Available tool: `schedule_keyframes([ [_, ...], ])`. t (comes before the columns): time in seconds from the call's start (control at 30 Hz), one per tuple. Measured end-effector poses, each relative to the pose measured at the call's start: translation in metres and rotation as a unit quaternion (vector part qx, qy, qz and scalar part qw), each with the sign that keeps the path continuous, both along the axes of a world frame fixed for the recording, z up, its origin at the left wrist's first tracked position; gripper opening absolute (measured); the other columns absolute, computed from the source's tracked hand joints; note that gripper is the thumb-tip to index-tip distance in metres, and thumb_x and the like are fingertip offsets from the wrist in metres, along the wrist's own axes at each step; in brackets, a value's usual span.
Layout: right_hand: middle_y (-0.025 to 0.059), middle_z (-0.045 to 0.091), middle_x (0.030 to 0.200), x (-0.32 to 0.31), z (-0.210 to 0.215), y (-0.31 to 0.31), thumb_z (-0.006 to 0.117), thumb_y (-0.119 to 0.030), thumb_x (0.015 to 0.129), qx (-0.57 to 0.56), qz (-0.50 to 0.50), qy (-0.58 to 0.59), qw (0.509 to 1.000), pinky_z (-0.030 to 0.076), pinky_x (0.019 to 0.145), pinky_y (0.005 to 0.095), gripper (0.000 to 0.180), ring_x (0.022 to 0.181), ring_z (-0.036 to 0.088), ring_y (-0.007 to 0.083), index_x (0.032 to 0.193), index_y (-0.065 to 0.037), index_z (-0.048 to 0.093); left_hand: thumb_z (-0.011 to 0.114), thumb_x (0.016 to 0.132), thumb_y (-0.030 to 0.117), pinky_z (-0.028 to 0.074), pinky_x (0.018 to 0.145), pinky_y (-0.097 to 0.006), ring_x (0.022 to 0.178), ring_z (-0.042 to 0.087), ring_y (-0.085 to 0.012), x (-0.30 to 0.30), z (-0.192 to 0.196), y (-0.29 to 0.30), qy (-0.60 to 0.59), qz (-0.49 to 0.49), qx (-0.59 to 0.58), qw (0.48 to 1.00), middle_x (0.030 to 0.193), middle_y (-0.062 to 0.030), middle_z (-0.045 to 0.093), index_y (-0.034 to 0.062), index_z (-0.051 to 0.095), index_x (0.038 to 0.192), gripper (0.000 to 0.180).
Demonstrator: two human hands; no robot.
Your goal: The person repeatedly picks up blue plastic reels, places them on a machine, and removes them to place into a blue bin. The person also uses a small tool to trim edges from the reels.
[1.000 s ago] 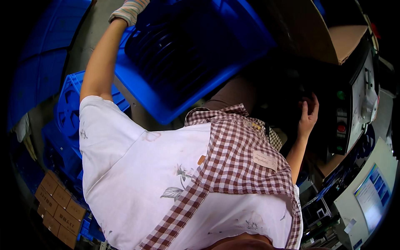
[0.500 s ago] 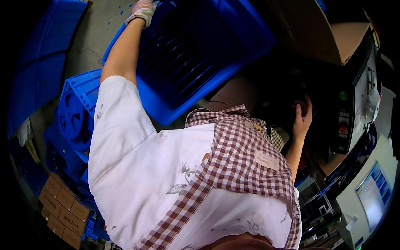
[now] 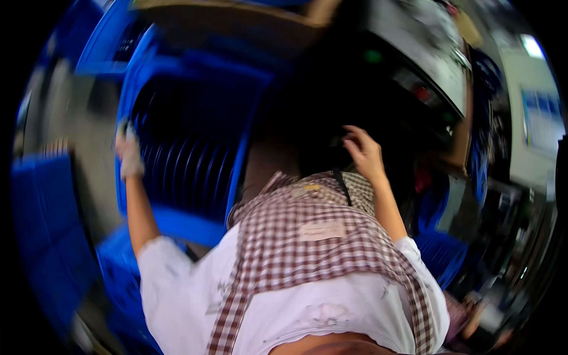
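A deep blue plastic bin [image 3: 216, 228] stands to my left front, its inside mostly in shadow. A row of thin, dark curved edges [image 3: 186, 171] shows in it; I cannot tell whether they are stacked pieces or ribs. My left hand [image 3: 129, 155], in a light glove and smeared by motion, is closed at the bin's left rim. My bare right hand [image 3: 365, 155] hangs in the air in front of my checked apron [image 3: 307, 248]. Its fingers are loosely bent and apart, with nothing seen in them. Deep shadow lies beyond it.
A machine's dark panel [image 3: 408, 89] with green and red buttons stands at the front right, with a screen [image 3: 543, 121] farther right. Cardboard [image 3: 278, 13] overhangs the bin's far side. Blue crates [image 3: 50, 219] stand at left. Another person [image 3: 482, 319] is at the lower right.
My view has swung round, so the bin and machine appear farther left. My left hand remains at the bin's rim. The right hand's fingers are more bent than before.
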State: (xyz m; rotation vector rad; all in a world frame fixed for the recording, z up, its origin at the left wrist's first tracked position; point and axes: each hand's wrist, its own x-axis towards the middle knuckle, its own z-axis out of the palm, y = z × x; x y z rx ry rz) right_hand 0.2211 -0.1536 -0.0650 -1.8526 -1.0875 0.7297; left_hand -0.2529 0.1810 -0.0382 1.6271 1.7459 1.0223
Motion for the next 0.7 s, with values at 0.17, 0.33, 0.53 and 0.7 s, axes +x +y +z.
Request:
schedule_keyframes([
  [0.17, 0.0114, 0.065, 0.095, 0.064, 0.032, -0.01, 0.063, -0.009, 0.086, 0.092, 0.011, -0.063, 0.994, 0.05, 0.069, 0.0302, 0.023, 0.08, 0.064, 0.0221, 0.108, -0.006, 0.065, 0.058, 0.092, 0.018, 0.045, 0.098, -0.032, 0.111, 0.059, -0.0235, 0.131, -0.006, -0.073, -0.164, -0.332, 0.147, 0.917, 0.12, -0.0144, 0.062, 0.0023, 0.056, 0.125, 0.037],
  [0.33, 0.011, 0.066, 0.087, 0.146, 0.073, -0.059, 0.064, -0.009, 0.084, 0.099, -0.123, -0.122, 0.98, 0.05, 0.068, 0.0291, 0.018, 0.075, 0.064, 0.0204, 0.102, -0.005, 0.067, 0.053, 0.093, 0.0, 0.049, 0.092, -0.029, 0.099, 0.063, -0.0176, 0.229, -0.02, -0.127, -0.127, -0.359, -0.037, 0.924, 0.109, -0.0119, 0.066, 0.0014, 0.06, 0.119, 0.027],
  [0.53, 0.009, 0.068, 0.093, 0.243, 0.096, -0.135, 0.062, -0.013, 0.085, 0.091, -0.314, -0.231, 0.916, 0.051, 0.075, 0.0286, 0.017, 0.086, 0.066, 0.0186, 0.099, -0.007, 0.07, 0.054, 0.093, 0.0, 0.049, 0.091, -0.028, 0.099, 0.063, -0.0171, 0.223, -0.026, -0.153, -0.146, -0.356, -0.113, 0.916, 0.109, -0.0114, 0.066, 0.0008, 0.061, 0.117, 0.025],
  [0.7, 0.0156, 0.066, 0.104, 0.38, 0.113, -0.135, 0.063, -0.038, 0.083, 0.022, -0.339, -0.438, 0.832, 0.049, 0.086, 0.0418, 0.041, 0.099, 0.063, 0.0291, 0.116, -0.015, 0.064, 0.053, 0.093, -0.001, 0.048, 0.092, -0.028, 0.1, 0.063, -0.017, 0.226, -0.006, -0.143, -0.164, -0.36, -0.103, 0.913, 0.109, -0.0111, 0.066, 0.0007, 0.061, 0.117, 0.025],
])
